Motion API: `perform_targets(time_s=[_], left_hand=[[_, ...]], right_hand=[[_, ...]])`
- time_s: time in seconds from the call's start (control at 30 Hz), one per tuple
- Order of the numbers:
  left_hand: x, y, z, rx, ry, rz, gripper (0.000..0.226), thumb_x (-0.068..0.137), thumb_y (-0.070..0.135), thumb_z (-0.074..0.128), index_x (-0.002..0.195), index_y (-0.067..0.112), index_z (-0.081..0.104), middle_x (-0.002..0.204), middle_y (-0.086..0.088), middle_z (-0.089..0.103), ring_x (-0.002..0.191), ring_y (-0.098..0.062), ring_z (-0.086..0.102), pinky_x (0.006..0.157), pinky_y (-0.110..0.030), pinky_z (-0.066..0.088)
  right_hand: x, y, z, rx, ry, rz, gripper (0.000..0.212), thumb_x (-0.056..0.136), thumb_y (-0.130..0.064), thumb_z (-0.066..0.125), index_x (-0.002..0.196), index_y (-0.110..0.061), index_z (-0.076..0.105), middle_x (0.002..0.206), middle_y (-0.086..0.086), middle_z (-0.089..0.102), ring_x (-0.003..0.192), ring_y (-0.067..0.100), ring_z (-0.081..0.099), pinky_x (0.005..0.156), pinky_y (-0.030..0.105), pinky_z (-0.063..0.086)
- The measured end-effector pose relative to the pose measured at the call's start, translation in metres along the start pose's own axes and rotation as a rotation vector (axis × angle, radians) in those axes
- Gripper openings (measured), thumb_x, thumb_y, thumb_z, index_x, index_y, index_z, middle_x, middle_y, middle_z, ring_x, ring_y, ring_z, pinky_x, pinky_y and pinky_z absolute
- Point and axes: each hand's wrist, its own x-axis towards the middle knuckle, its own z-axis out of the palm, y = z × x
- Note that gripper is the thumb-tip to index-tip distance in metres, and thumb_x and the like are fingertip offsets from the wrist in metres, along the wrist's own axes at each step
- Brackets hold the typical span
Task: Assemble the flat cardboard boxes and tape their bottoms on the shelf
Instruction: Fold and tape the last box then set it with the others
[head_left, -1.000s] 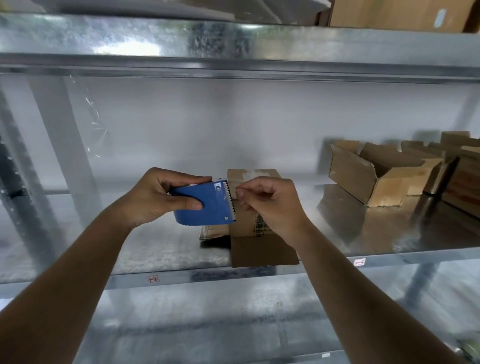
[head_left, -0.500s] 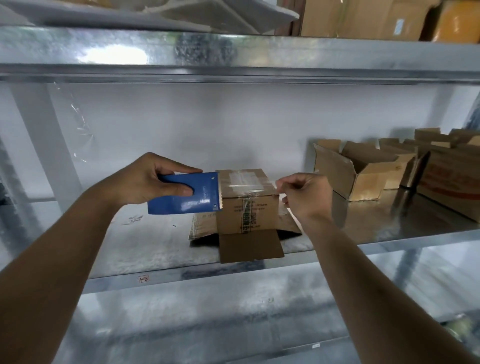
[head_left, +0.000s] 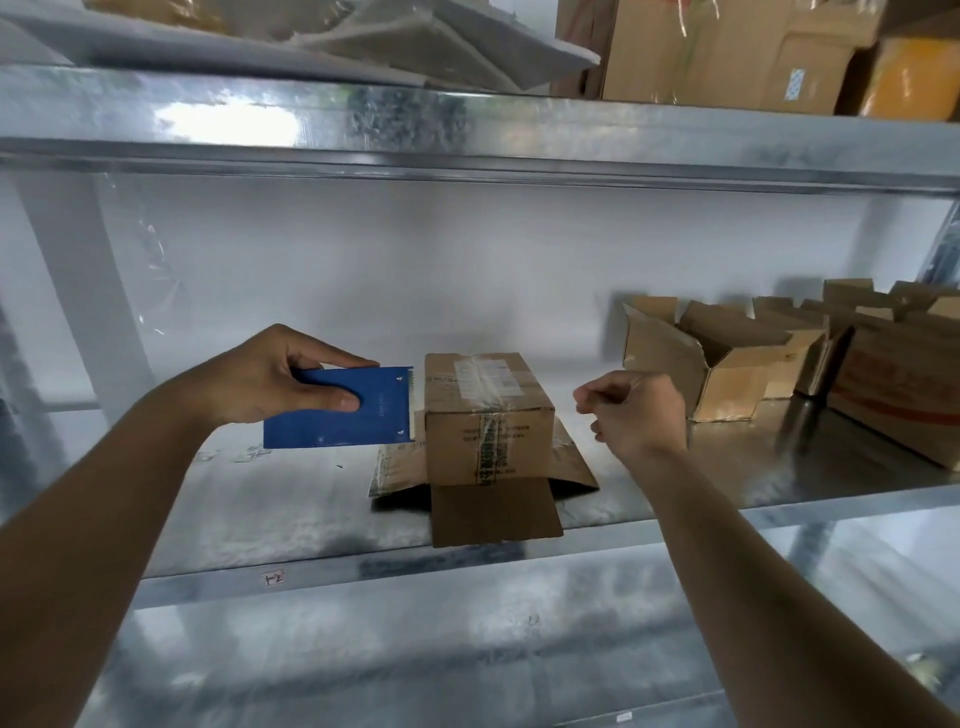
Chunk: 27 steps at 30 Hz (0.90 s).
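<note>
Cardboard box, upturned, sitting mid-shelf, clear tape crossing its top.
Your left hand is gripping the blue tape dispenser; your right hand is hanging clenched beside the box.

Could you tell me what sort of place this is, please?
Probably a storeroom or packing area: galvanised metal shelving, open cardboard boxes along the shelf, more cartons above, and a blue tape dispenser in the left hand.

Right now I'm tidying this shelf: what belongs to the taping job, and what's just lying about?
In the job:
- blue tape dispenser, gripped by the left hand
- upturned cardboard box
- right hand, fingers curled

Lying about:
- open boxes at right
- goods on the upper shelf
</note>
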Motion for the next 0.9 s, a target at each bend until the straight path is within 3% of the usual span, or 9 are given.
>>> perform_targets(time_s=[0.23, 0.3, 0.4, 0.6, 0.7, 0.9], left_hand=[[0.004, -0.015, -0.001, 0.005, 0.002, -0.052, 0.054, 0.076, 0.021, 0.082, 0.130, 0.023, 0.071, 0.116, 0.005, 0.078, 0.109, -0.016, 0.074, 0.099, -0.041, 0.058], [0.006, -0.021, 0.002, -0.006, -0.006, -0.079, 0.056, 0.076, 0.021, 0.083, 0.130, 0.023, 0.071, 0.116, 0.004, 0.078, 0.110, -0.017, 0.073, 0.102, -0.044, 0.057], [0.009, -0.031, 0.007, -0.021, -0.028, -0.109, 0.055, 0.077, 0.020, 0.084, 0.130, 0.025, 0.071, 0.116, 0.003, 0.078, 0.110, -0.018, 0.074, 0.102, -0.046, 0.056], [0.016, -0.046, 0.018, -0.017, -0.047, -0.151, 0.052, 0.076, 0.027, 0.084, 0.127, 0.032, 0.073, 0.113, 0.005, 0.078, 0.106, -0.017, 0.074, 0.096, -0.049, 0.059], [0.022, -0.047, 0.019, -0.009, -0.060, -0.158, 0.052, 0.077, 0.029, 0.083, 0.128, 0.032, 0.073, 0.113, 0.007, 0.078, 0.105, -0.016, 0.074, 0.094, -0.047, 0.060], [0.029, -0.046, 0.023, 0.005, -0.095, -0.151, 0.050, 0.078, 0.029, 0.083, 0.126, 0.033, 0.074, 0.113, 0.008, 0.078, 0.105, -0.015, 0.074, 0.092, -0.045, 0.061]], right_hand=[[0.007, 0.013, 0.015, 0.066, -0.084, 0.066, 0.004, 0.087, -0.023, 0.084, 0.086, -0.023, 0.081, 0.075, -0.011, 0.077, 0.062, 0.016, 0.071, 0.069, 0.036, 0.065], [0.009, 0.019, 0.017, 0.124, -0.142, 0.116, 0.006, 0.086, -0.021, 0.085, 0.090, -0.018, 0.081, 0.078, -0.006, 0.079, 0.064, 0.023, 0.070, 0.068, 0.034, 0.065], [0.010, 0.029, 0.018, 0.198, -0.267, 0.218, 0.015, 0.085, -0.024, 0.085, 0.095, -0.014, 0.080, 0.086, 0.001, 0.080, 0.071, 0.021, 0.069, 0.067, 0.029, 0.063], [0.012, 0.043, 0.024, 0.247, -0.401, 0.293, 0.029, 0.082, -0.040, 0.083, 0.101, -0.019, 0.080, 0.092, 0.006, 0.079, 0.079, 0.024, 0.066, 0.081, 0.040, 0.061], [0.020, 0.042, 0.025, 0.128, -0.391, 0.238, 0.022, 0.084, -0.044, 0.082, 0.095, -0.025, 0.081, 0.085, -0.003, 0.079, 0.077, 0.020, 0.067, 0.071, 0.030, 0.056], [0.040, 0.035, 0.027, -0.023, -0.419, 0.197, 0.018, 0.084, -0.043, 0.084, 0.080, -0.025, 0.084, 0.083, -0.004, 0.080, 0.071, 0.022, 0.063, 0.053, 0.026, 0.040]])
